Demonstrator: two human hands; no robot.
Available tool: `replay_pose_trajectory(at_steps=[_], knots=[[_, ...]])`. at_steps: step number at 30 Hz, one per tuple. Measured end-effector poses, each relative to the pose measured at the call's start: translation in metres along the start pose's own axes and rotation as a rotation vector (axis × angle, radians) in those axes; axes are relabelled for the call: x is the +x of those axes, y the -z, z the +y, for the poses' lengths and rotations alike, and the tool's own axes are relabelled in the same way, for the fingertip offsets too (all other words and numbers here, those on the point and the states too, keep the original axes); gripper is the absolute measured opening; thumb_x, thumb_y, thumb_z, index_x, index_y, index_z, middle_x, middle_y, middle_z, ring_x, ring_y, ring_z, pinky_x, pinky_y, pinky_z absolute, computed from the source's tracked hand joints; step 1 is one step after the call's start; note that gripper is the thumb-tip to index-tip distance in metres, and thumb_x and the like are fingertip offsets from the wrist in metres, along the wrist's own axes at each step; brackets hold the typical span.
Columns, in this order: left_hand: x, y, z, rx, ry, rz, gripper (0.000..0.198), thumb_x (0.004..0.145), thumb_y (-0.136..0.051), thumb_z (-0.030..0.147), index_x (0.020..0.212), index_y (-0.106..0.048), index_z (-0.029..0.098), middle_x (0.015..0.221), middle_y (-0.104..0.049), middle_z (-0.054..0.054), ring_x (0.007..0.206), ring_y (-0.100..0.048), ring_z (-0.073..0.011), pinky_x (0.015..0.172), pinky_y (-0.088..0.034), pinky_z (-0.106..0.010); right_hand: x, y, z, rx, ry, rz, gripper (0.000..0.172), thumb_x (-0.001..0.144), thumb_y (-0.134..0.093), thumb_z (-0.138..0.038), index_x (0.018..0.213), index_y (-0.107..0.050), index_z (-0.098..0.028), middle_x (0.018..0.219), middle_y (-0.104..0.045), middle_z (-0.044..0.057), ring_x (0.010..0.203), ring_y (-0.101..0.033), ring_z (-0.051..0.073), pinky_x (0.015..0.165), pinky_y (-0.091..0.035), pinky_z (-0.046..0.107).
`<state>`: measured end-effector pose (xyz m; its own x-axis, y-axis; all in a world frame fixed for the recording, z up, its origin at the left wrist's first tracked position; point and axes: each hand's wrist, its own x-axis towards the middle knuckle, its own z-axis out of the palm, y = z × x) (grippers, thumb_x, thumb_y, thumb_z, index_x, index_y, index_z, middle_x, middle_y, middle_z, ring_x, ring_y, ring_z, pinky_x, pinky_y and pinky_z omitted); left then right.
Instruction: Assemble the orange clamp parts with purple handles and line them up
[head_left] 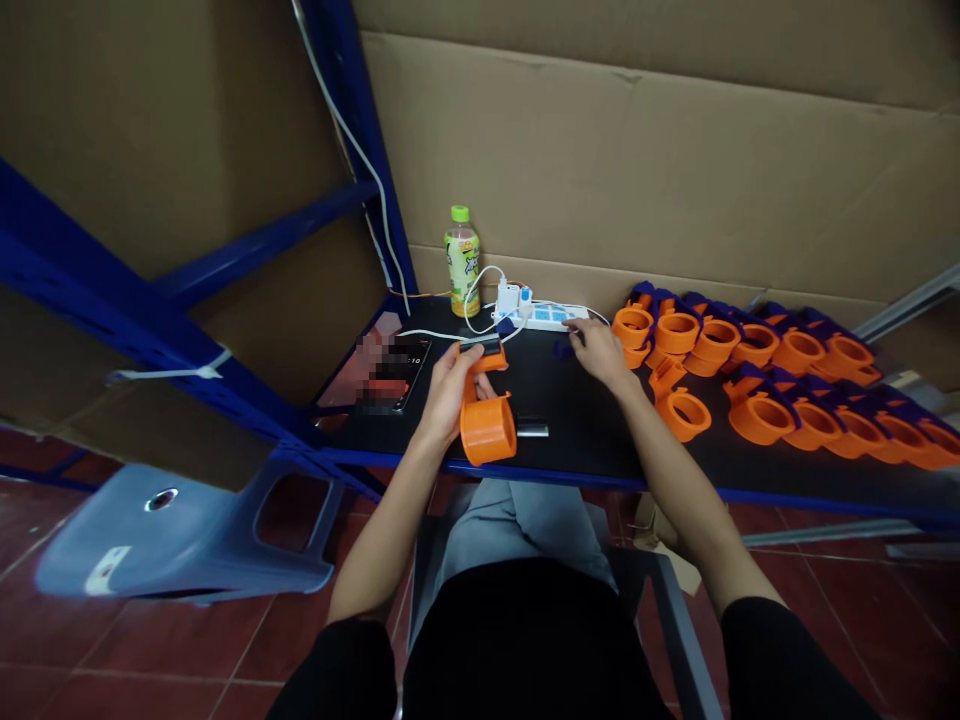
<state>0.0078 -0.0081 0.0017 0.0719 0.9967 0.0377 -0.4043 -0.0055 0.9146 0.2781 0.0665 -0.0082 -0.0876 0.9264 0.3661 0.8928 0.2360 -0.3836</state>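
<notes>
My left hand (448, 392) is wrapped around an orange plastic part (487, 432) with a wide round ring at its lower end. A black piece (480, 347) shows at the top of that part, by my thumb. My right hand (598, 350) reaches over the black tabletop (577, 400), fingers apart and bent downward, just in front of the white power strip (547, 318). Beside its fingertips lies a small dark blue piece (562, 348). A short metallic strip (532, 428) rests on the table, right of the orange ring.
Rows of orange ring parts with dark blue pieces (761, 415) cover the right side. A single orange ring part (684, 412) sits closer. Behind stands a green-capped bottle (463, 265); a phone (409, 375) lies left. White cables run to the strip. A blue stool (195, 530) stands left.
</notes>
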Motion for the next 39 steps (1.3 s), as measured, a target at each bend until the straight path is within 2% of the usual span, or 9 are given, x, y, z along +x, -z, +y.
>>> replay_pose_trajectory(at_steps=[4, 8, 12, 16, 18, 20, 25, 30, 39], knots=[[-0.001, -0.001, 0.003, -0.02, -0.004, 0.011, 0.038, 0.08, -0.077, 0.048, 0.098, -0.062, 0.018, 0.055, -0.066, 0.002, 0.038, -0.054, -0.011, 0.043, -0.041, -0.022, 0.002, -0.014, 0.023, -0.127, -0.159, -0.11, 0.032, 0.101, -0.063, -0.039, 0.12, -0.077, -0.019, 0.123, -0.076, 0.017, 0.117, -0.069, 0.033, 0.097, -0.055, 0.045], [0.0, -0.001, 0.002, -0.025, -0.006, 0.004, 0.038, 0.08, -0.076, 0.046, 0.101, -0.064, 0.016, 0.066, -0.073, -0.003, 0.039, -0.055, -0.0106, 0.041, -0.04, -0.022, 0.0, -0.028, 0.021, -0.114, -0.166, -0.128, 0.028, 0.091, -0.077, -0.04, 0.109, -0.078, -0.018, 0.125, -0.074, 0.017, 0.115, -0.068, 0.03, 0.092, -0.055, 0.04], [0.001, -0.001, 0.003, -0.031, 0.0, 0.018, 0.042, 0.078, -0.078, 0.048, 0.101, -0.064, 0.016, 0.07, -0.075, -0.004, 0.038, -0.055, -0.0097, 0.042, -0.04, -0.022, 0.003, -0.033, 0.013, -0.056, -0.158, -0.114, 0.029, 0.087, -0.081, -0.038, 0.108, -0.076, -0.019, 0.105, -0.078, 0.008, 0.093, -0.071, 0.022, 0.083, -0.055, 0.033], [0.002, -0.004, -0.001, -0.049, 0.015, 0.024, 0.045, 0.076, -0.079, 0.049, 0.101, -0.061, 0.017, 0.073, -0.076, -0.004, 0.038, -0.055, -0.0093, 0.042, -0.042, -0.022, 0.0, -0.033, -0.011, 0.294, -0.119, 0.031, 0.039, 0.091, -0.074, -0.047, 0.115, -0.076, -0.016, 0.081, -0.075, 0.003, 0.071, -0.066, 0.018, 0.071, -0.055, 0.031], [0.004, -0.005, -0.005, -0.065, 0.031, 0.025, 0.044, 0.076, -0.08, 0.048, 0.1, -0.059, 0.018, 0.072, -0.075, -0.002, 0.038, -0.056, -0.0098, 0.042, -0.042, -0.022, -0.006, -0.034, -0.033, 0.535, -0.072, 0.102, 0.049, 0.091, -0.071, -0.054, 0.125, -0.076, -0.018, 0.08, -0.075, 0.002, 0.068, -0.066, 0.019, 0.065, -0.057, 0.031], [0.005, -0.007, -0.009, -0.087, 0.047, 0.027, 0.042, 0.075, -0.081, 0.047, 0.098, -0.057, 0.02, 0.07, -0.074, 0.0, 0.038, -0.056, -0.0103, 0.042, -0.043, -0.022, -0.017, -0.034, -0.057, 0.631, -0.024, 0.158, 0.052, 0.092, -0.069, -0.056, 0.131, -0.075, -0.023, 0.092, -0.079, 0.004, 0.069, -0.068, 0.019, 0.067, -0.06, 0.034], [0.005, -0.008, -0.013, -0.131, 0.051, 0.03, 0.039, 0.077, -0.078, 0.046, 0.095, -0.054, 0.021, 0.066, -0.071, 0.002, 0.04, -0.057, -0.0115, 0.043, -0.044, -0.023, -0.042, -0.033, -0.098, 0.533, 0.193, 0.257, 0.039, 0.102, -0.061, -0.047, 0.132, -0.077, -0.03, 0.114, -0.08, 0.005, 0.09, -0.074, 0.023, 0.091, -0.062, 0.04], [0.003, -0.008, -0.01, -0.164, 0.085, 0.026, 0.039, 0.078, -0.076, 0.049, 0.087, -0.049, 0.022, 0.055, -0.061, 0.005, 0.04, -0.054, -0.0101, 0.045, -0.042, -0.022, -0.05, -0.038, -0.097, 0.48, 0.415, 0.201, 0.043, 0.109, -0.048, -0.035, 0.149, -0.064, -0.033, 0.13, -0.076, 0.005, 0.115, -0.073, 0.022, 0.105, -0.06, 0.041], [-0.001, -0.008, -0.007, -0.209, 0.166, -0.015, 0.04, 0.079, -0.078, 0.051, 0.088, -0.053, 0.021, 0.057, -0.064, 0.003, 0.042, -0.055, -0.0088, 0.045, -0.041, -0.019, -0.053, -0.042, -0.087, 0.402, 0.569, 0.227, 0.052, 0.111, -0.041, -0.026, 0.162, -0.046, -0.03, 0.137, -0.074, 0.004, 0.119, -0.072, 0.019, 0.105, -0.061, 0.036]])
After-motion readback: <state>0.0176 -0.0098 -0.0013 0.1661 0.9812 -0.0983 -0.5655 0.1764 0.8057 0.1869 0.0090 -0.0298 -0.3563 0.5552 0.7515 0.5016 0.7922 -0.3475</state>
